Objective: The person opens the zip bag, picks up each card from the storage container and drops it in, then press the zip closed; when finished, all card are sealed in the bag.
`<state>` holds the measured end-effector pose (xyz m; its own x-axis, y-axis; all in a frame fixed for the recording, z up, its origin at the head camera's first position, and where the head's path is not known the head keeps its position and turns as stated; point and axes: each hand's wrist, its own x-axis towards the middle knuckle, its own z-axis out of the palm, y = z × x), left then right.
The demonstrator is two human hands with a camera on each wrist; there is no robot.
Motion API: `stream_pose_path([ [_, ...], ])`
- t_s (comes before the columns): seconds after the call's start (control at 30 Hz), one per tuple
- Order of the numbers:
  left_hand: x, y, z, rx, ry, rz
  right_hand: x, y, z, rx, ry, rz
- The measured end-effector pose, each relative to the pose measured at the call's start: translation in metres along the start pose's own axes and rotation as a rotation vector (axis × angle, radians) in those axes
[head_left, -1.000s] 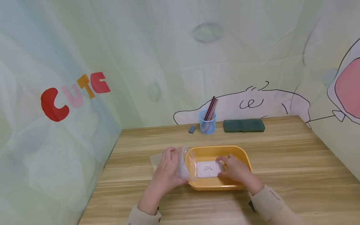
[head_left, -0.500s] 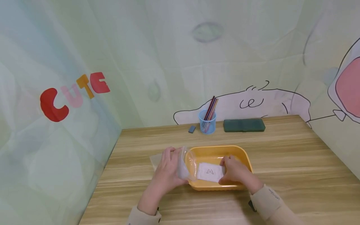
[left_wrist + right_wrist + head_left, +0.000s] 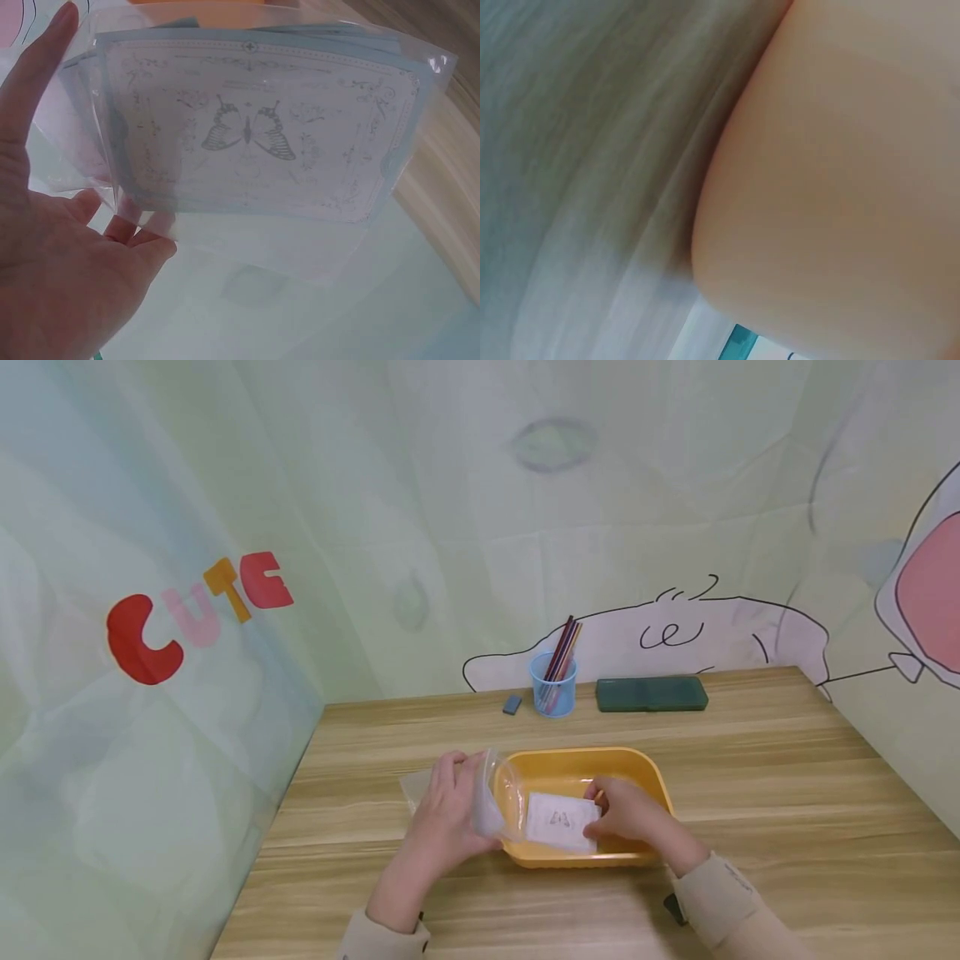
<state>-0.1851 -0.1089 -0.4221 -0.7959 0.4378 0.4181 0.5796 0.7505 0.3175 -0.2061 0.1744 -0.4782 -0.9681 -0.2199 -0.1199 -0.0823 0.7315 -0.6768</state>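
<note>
The left hand (image 3: pixel 448 814) holds a clear zip bag (image 3: pixel 255 142), its grip clamped on the bag's edge; butterfly-printed cards (image 3: pixel 247 135) show through the plastic. The bag stands at the left rim of a yellow tray (image 3: pixel 577 764). The right hand (image 3: pixel 630 814) pinches a white card (image 3: pixel 561 820) lying inside the tray, grip closed on its right edge. The tray rests on a wood-grain desk (image 3: pixel 787 793). At the desk's rear stand a blue pencil cup (image 3: pixel 553 687), a grey eraser (image 3: pixel 512 705) and a dark green case (image 3: pixel 651 694). Cartoon-printed fabric (image 3: pixel 225 593) lines the walls.
</note>
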Motion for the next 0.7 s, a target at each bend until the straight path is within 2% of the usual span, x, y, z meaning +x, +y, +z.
stream_pose_path([
  [0.13,0.0,0.0,-0.001,0.002,-0.004,-0.006,-0.001,-0.001,-0.002,-0.02,0.025,-0.066],
  [0.43,0.001,0.001,-0.001,-0.005,-0.007,-0.014,-0.001,-0.003,-0.003,-0.087,0.137,-0.108],
  [0.63,0.001,0.001,-0.001,-0.004,-0.008,-0.012,-0.002,0.0,-0.009,-0.037,0.178,-0.273],
  [0.7,0.001,0.001,-0.001,-0.007,-0.004,-0.007,-0.003,0.001,-0.011,-0.004,0.176,-0.301],
])
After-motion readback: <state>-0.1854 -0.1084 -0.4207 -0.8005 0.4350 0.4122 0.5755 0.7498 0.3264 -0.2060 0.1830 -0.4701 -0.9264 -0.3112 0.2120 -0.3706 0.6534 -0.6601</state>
